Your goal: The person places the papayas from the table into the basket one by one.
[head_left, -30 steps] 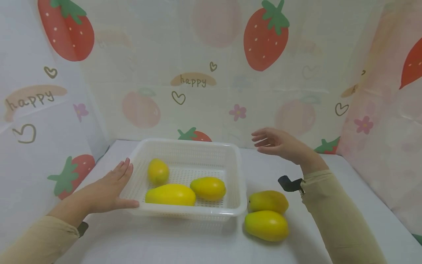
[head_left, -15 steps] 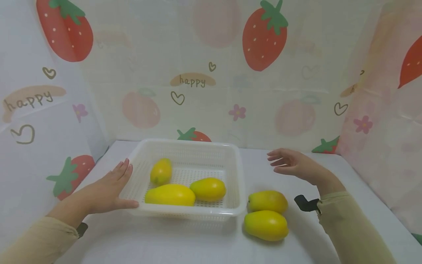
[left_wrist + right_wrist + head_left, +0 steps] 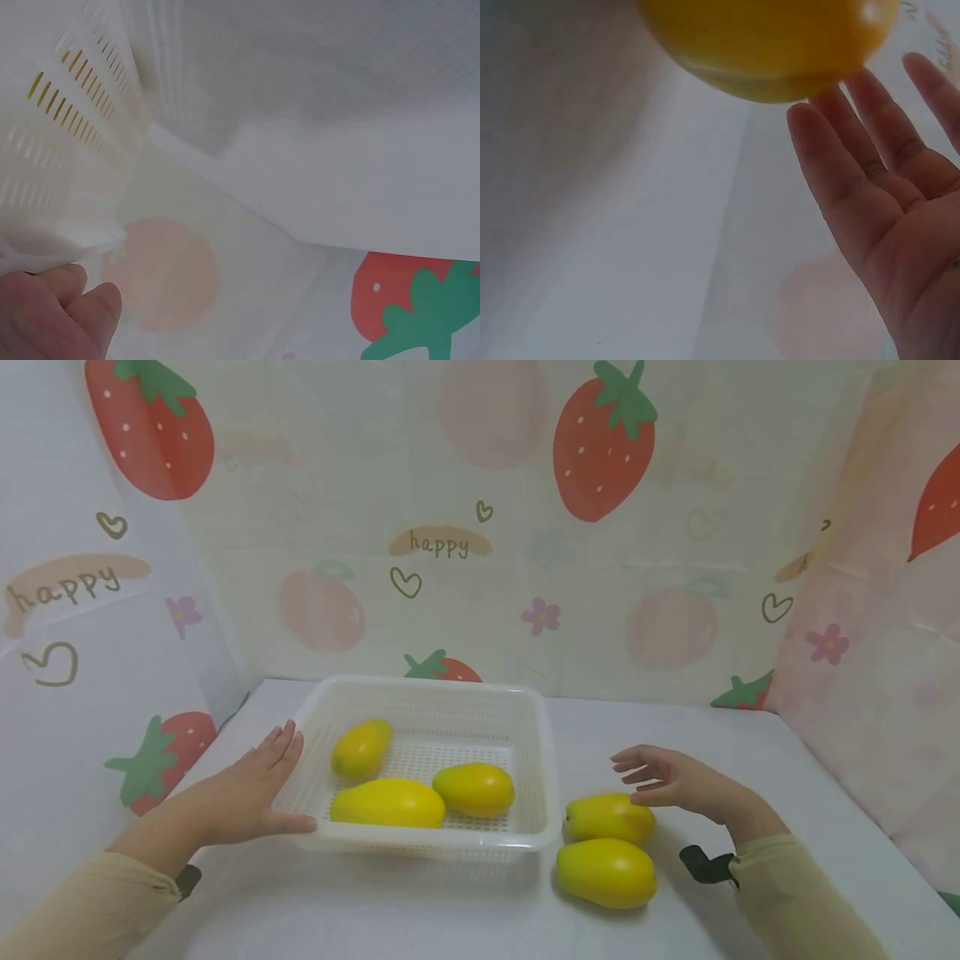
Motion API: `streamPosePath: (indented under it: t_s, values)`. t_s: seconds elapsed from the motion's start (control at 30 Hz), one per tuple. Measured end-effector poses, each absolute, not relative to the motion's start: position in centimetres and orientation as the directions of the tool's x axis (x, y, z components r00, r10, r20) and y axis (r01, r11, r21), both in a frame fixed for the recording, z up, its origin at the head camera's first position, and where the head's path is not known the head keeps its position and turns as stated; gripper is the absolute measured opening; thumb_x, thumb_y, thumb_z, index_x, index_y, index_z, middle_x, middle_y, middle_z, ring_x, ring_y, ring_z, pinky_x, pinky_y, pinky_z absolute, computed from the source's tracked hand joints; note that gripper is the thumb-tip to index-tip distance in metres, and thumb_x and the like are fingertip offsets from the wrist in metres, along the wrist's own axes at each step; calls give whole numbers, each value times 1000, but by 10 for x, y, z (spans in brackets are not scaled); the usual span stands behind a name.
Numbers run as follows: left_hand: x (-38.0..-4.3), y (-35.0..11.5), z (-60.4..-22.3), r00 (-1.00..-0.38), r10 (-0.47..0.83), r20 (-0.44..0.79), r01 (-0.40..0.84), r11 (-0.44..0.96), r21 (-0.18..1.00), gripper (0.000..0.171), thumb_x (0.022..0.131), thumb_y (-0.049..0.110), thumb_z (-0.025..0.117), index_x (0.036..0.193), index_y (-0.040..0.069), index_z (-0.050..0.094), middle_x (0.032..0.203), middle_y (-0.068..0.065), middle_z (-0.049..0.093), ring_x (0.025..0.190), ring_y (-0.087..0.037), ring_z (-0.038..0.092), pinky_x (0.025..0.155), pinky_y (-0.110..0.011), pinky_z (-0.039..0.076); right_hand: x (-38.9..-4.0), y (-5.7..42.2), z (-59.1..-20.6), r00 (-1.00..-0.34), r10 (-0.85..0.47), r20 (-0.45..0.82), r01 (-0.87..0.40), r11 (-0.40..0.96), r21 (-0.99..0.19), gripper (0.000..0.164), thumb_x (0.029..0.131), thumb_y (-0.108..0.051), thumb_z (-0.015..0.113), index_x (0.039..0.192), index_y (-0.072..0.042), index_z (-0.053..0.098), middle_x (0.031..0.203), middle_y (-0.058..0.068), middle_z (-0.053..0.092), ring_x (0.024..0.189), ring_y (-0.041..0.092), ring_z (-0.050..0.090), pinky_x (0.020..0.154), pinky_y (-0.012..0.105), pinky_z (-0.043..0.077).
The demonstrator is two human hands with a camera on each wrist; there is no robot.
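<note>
My left hand (image 3: pixel 240 789) rests on the left rim of a white plastic basket (image 3: pixel 450 838), fingers extended and thumb near the front corner. In the left wrist view, fingertips (image 3: pixel 101 307) lie right at the basket's rim. Inside the basket are three yellow mangoes: one at the back left (image 3: pixel 362 750), a larger one at the front (image 3: pixel 388 803), another to the right (image 3: pixel 474 790). My right hand (image 3: pixel 675 785) hovers with loosely bent fingers at the far mango (image 3: pixel 603 821) outside the basket. It holds nothing; a thumb overlaps that mango's edge. A nearer mango (image 3: pixel 606 873) lies beside it.
A white cloth covers the table (image 3: pixel 420 914). A curtain (image 3: pixel 480 602) printed with strawberries stands behind the basket, and similar panels rise at the left and right sides.
My right hand has come down and toward me, from behind the basket's right side to the far loose mango. Inside the basket, the back-left mango has rolled and turned. My left hand stays put.
</note>
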State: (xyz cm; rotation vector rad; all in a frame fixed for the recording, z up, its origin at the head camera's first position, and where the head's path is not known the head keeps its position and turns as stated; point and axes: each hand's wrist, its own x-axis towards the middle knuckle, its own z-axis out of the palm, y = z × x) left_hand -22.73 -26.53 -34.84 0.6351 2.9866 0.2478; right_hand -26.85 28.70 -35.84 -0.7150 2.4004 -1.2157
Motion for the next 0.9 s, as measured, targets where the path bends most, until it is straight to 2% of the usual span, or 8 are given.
streamPosePath:
  t_s: [0.2, 0.33, 0.47, 0.6, 0.9]
  values:
    - [-227, -265, -348, -912, 408, -43, 394, 901, 183, 117, 70, 76, 50, 144, -5, 8, 150, -24, 1, 136, -41, 4, 104, -61, 15, -264, 287, -372, -806, -577, -130, -263, 546, -795, 52, 84, -20, 65, 131, -10, 45, 135, 20, 42, 118, 38, 45, 95, 52, 39]
    - [-227, -265, -348, -909, 415, -39, 401, 897, 186, 118, 70, 76, 49, 144, -5, 7, 150, -24, 1, 136, -41, 3, 103, -61, 15, -262, 288, -381, -816, -556, -156, -253, 587, -769, 56, 81, -23, 68, 131, -11, 46, 131, 13, 47, 114, 32, 47, 93, 54, 39]
    - [-228, -266, -349, -910, 414, -38, 401, 898, 180, 118, 70, 76, 49, 144, -5, 7, 150, -24, 0, 137, -41, 2, 104, -61, 15, -260, 287, -386, -839, -499, -214, -195, 645, -739, 56, 77, -28, 71, 128, -21, 49, 129, 4, 49, 112, 28, 45, 92, 58, 37]
    - [-228, -266, -350, -913, 406, -42, 393, 903, 175, 117, 70, 76, 49, 144, -4, 7, 151, -23, 0, 137, -40, 3, 104, -60, 15, -260, 286, -389, -846, -476, -240, -161, 658, -736, 56, 77, -28, 71, 128, -25, 49, 131, 3, 48, 114, 29, 42, 93, 64, 32]
    - [-226, -264, -347, -916, 399, -44, 387, 906, 175, 117, 69, 76, 50, 144, -4, 8, 151, -23, 1, 136, -41, 4, 104, -60, 16, -259, 288, -393, -860, -470, -199, -193, 661, -725, 59, 75, -30, 74, 127, -25, 47, 126, 2, 50, 106, 24, 45, 94, 55, 35]
